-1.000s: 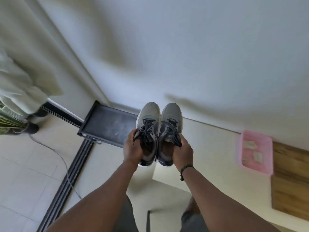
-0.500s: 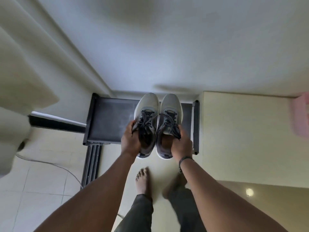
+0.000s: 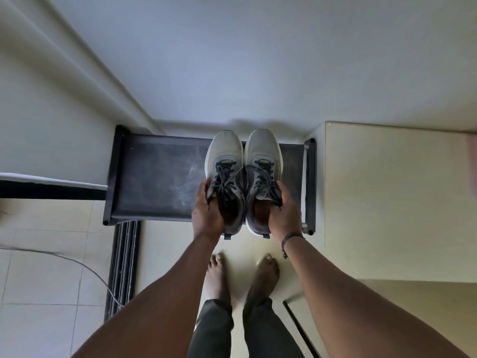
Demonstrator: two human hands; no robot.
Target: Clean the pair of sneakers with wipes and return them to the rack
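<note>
Sneakers (image 3: 244,177) between both gripping hands

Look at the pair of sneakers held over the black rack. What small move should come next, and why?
Probably lower both sneakers straight down onto the rack. The left hand and right hand each grip one shoe, toes toward the wall, side by side above the rack's top shelf.

Bare forearms, no sleeves. Right wrist — thin dark cord bracelet (image 3: 291,238). Dark grey trousers (image 3: 247,329) at lower centre of frame — feet (image 3: 265,273) bare.
</note>
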